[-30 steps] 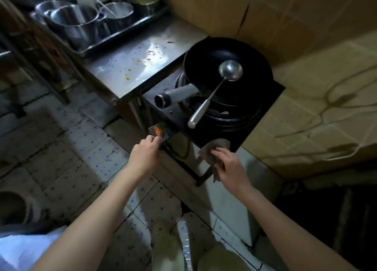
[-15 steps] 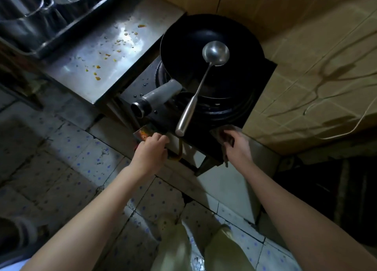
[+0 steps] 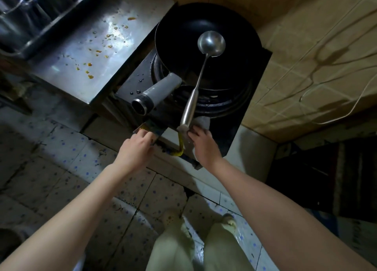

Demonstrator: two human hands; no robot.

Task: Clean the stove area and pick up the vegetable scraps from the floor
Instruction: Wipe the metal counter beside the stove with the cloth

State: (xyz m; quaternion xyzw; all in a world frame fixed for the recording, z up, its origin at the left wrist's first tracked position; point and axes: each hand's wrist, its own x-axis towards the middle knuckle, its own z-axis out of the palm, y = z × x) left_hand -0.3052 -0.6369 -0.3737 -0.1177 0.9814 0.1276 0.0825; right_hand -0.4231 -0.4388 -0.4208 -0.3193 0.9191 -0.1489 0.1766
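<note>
Pressing cloth [image 3: 202, 122], right hand [image 3: 204, 146] — ladle [image 3: 201, 74] crowds it; left hand [image 3: 134, 148] grips stove [image 3: 251, 99].

- The wok [image 3: 208, 52] is black.
- The ladle [image 3: 211, 43] is silver.
- The cloth [image 3: 202, 122] is grey.
- The counter [image 3: 98, 52] has orange spots.
- The floor tiles [image 3: 67, 158] have blue dots.

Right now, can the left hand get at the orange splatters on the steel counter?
Probably yes: the left hand is at the stove's front edge, and nothing stands between it and the orange splatters on the steel counter.
</note>
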